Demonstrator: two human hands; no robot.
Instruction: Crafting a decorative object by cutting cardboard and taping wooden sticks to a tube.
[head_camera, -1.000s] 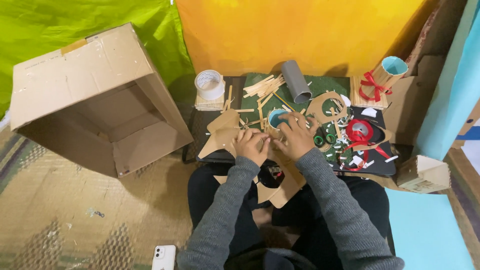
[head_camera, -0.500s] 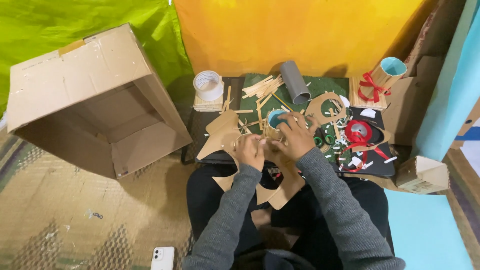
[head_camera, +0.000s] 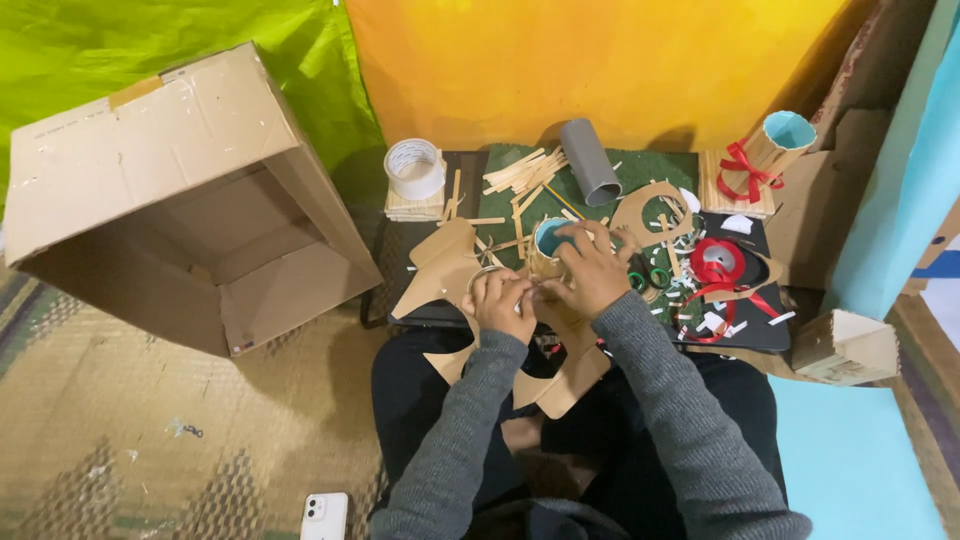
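Your left hand (head_camera: 502, 305) and right hand (head_camera: 590, 275) meet at the near edge of the bench (head_camera: 745, 335), fingertips pinched together on something small and thin that is too small to make out. Your right hand also wraps against a small cardboard cup with a blue inside (head_camera: 549, 243), which stands upright just behind your knuckles, near the middle of the bench.

Clutter crowds in around it. Cut cardboard shapes (head_camera: 445, 265) lie touching your left hand, overhanging the near left edge. A heap of wooden sticks (head_camera: 525, 172) sits at the far edge, with a grey tube (head_camera: 588, 160) lying beside it. A roll of white tape (head_camera: 414, 168) sits on the far left corner. To the right of your right hand lie a red ribbon spool (head_camera: 716, 260) and white scraps; a ribbon-tied cup (head_camera: 770, 148) stands at the far right corner. On the floor, an open cardboard box (head_camera: 170, 200) lies on its side to the left, and a white phone (head_camera: 324, 515) lies near your left elbow.
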